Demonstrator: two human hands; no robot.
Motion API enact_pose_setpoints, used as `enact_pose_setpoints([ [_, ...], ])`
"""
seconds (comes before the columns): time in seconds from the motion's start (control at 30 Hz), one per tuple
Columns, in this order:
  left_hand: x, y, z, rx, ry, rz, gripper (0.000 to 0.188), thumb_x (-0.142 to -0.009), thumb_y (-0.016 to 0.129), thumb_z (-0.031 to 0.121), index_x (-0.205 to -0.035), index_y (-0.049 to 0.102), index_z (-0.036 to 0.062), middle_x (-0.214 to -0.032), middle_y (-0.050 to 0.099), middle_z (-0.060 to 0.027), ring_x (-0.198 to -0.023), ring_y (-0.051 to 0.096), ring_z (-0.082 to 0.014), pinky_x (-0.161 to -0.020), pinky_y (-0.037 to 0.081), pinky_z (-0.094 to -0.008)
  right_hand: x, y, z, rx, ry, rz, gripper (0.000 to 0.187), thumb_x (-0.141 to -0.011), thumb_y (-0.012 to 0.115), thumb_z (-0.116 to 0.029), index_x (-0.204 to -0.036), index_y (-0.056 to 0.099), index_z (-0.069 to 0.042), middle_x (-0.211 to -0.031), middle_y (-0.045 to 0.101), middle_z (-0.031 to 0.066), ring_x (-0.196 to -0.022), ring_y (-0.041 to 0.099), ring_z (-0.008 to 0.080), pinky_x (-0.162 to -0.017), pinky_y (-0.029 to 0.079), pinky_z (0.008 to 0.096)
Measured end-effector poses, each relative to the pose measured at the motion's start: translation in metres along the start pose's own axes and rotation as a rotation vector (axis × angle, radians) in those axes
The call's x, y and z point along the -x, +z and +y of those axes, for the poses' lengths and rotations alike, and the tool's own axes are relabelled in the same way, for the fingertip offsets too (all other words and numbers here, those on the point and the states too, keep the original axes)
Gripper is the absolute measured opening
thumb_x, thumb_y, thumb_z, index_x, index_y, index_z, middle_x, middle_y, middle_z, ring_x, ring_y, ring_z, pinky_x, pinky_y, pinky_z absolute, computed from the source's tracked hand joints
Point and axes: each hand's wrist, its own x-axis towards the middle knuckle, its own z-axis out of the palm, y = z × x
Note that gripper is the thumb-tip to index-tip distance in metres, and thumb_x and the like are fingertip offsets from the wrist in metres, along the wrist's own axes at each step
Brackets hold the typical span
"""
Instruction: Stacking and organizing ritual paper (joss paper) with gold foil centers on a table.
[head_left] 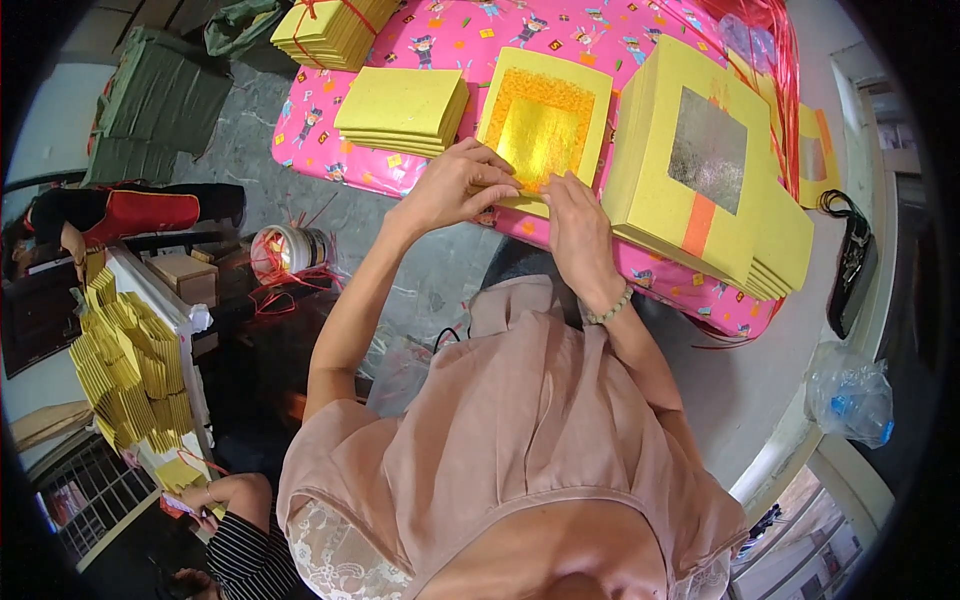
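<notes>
A yellow paper sheet (540, 135) with a gold foil square and an orange printed border lies before me on the pink patterned table cover (380, 180). At its near edge, my left hand (462, 187) has thumb and fingers closed on the paper. Beside it, my right hand (580, 230), with a bead bracelet at the wrist, is bent over the same edge, its fingertips pressed together on the paper. The edge looks turned up under the fingers, which partly hide it. Left of the sheet lies a pile of folded yellow paper (400, 105).
A thick stack of yellow paper (690, 160) with silver foil stands at right, near red plastic strings (785, 110). A tied bundle (330, 30) is at the far left. Other people work by a table of yellow bundles (130, 360). A white bucket (285, 250) stands on the floor.
</notes>
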Motion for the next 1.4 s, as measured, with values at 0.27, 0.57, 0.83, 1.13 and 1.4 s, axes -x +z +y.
enact_pose_setpoints([
  [0.27, 0.000, 0.001, 0.000, 0.028, -0.030, 0.004, 0.020, -0.083, 0.071, 0.025, -0.096, 0.077, 0.0107, -0.097, 0.069, -0.0097, -0.095, 0.061, -0.0268, -0.083, 0.050, -0.0377, -0.001, -0.001, -0.003, -0.001, 0.013, -0.001, 0.018, -0.085, 0.057, 0.001, -0.102, 0.059, 0.006, -0.113, 0.061, 0.0224, -0.115, 0.056, 0.0421, -0.098, 0.046, 0.0453],
  [0.57, 0.000, 0.002, -0.002, 0.044, -0.040, 0.018, 0.019, -0.082, 0.072, 0.024, -0.094, 0.077, 0.0103, -0.096, 0.069, -0.0097, -0.095, 0.061, -0.0266, -0.083, 0.050, -0.0374, -0.001, 0.000, -0.003, 0.002, 0.002, 0.006, 0.016, -0.086, 0.059, -0.001, -0.101, 0.061, 0.006, -0.113, 0.062, 0.0224, -0.114, 0.056, 0.0411, -0.098, 0.046, 0.0445],
  [0.83, -0.008, -0.008, 0.007, -0.142, 0.065, -0.041, 0.029, -0.080, 0.074, 0.019, -0.106, 0.071, 0.0072, -0.098, 0.068, -0.0113, -0.097, 0.061, -0.0296, -0.084, 0.049, -0.0404, -0.008, -0.011, -0.012, 0.022, 0.131, -0.111, 0.019, -0.083, 0.060, -0.001, -0.101, 0.055, 0.005, -0.107, 0.058, 0.0196, -0.111, 0.055, 0.0387, -0.093, 0.047, 0.0419],
  [1.13, -0.046, -0.030, 0.012, -0.213, 0.071, -0.101, 0.022, -0.086, 0.064, 0.018, -0.103, 0.065, 0.0048, -0.080, 0.068, -0.0158, -0.079, 0.065, -0.0349, -0.071, 0.049, -0.0462, -0.010, -0.024, -0.028, 0.053, -0.178, 0.350, 0.034, -0.083, 0.062, -0.004, -0.117, 0.061, -0.002, -0.123, 0.056, 0.0143, -0.128, 0.046, 0.0360, -0.108, 0.036, 0.0504],
  [1.4, -0.115, -0.063, 0.005, -0.259, 0.052, -0.249, 0.021, -0.088, 0.061, 0.020, -0.103, 0.061, 0.0038, -0.078, 0.066, -0.0205, -0.075, 0.064, -0.0400, -0.066, 0.050, -0.0485, -0.027, 0.005, -0.016, 0.041, -0.105, 0.187, 0.043, -0.083, 0.067, -0.013, -0.123, 0.056, -0.002, -0.124, 0.053, 0.0145, -0.122, 0.047, 0.0322, -0.100, 0.038, 0.0448],
])
